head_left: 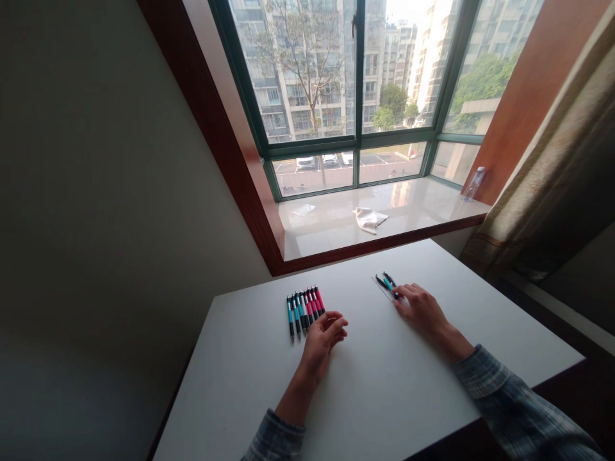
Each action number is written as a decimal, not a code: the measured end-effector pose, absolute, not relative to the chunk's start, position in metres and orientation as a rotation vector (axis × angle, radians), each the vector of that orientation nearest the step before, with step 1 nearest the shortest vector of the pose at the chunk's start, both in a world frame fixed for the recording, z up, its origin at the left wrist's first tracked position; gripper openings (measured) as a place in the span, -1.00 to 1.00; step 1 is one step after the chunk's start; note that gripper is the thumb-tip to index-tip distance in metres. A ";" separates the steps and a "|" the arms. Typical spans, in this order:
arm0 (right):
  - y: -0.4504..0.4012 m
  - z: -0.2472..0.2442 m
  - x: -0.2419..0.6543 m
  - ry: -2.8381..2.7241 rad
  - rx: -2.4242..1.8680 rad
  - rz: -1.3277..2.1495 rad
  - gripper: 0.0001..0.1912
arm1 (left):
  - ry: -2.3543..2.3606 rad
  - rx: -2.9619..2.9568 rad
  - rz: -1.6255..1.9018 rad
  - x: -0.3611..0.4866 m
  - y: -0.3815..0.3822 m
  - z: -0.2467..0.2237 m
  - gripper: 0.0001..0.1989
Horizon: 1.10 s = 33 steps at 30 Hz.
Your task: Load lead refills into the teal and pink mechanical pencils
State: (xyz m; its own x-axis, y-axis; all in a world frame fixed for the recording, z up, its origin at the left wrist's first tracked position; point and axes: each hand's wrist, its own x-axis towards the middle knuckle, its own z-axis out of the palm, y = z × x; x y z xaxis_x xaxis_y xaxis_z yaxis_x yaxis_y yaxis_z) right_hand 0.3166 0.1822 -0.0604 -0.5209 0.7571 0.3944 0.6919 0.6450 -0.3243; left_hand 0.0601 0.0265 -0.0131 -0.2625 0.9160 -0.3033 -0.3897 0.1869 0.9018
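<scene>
Head view looks down at a white table (pixel 384 397) set below a wide window (pixel 307 77). The left hand (pixel 323 342) rests on the tabletop with its fingers loosely curled and pinching nothing, just beside the lower ends of a tight row of retractable pens (pixel 303 312). These lie side by side, with teal barrels to the left and pink ones to the right, and a plaid sleeve (pixel 276 438) covers the left wrist. Further right, the right hand (pixel 420 310) lies flat and stretched out, its fingertips (pixel 398 291) at a small group of similar pens (pixel 387 285) lying on a clear strip (pixel 382 288). It is too small to tell whether those fingertips grip a pen or only touch it. Another plaid sleeve (pixel 509 400) covers the right forearm. On the windowsill (pixel 336 227) beyond the table are a crumpled cloth (pixel 369 219), a flat packet (pixel 304 209) and a plastic bottle (pixel 474 184), with a patterned curtain (pixel 542 166) hanging at the right.
</scene>
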 end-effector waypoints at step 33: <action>0.116 -0.023 0.260 -2.046 -0.648 0.885 -0.82 | 1.291 0.703 1.346 0.062 0.028 -0.021 -0.61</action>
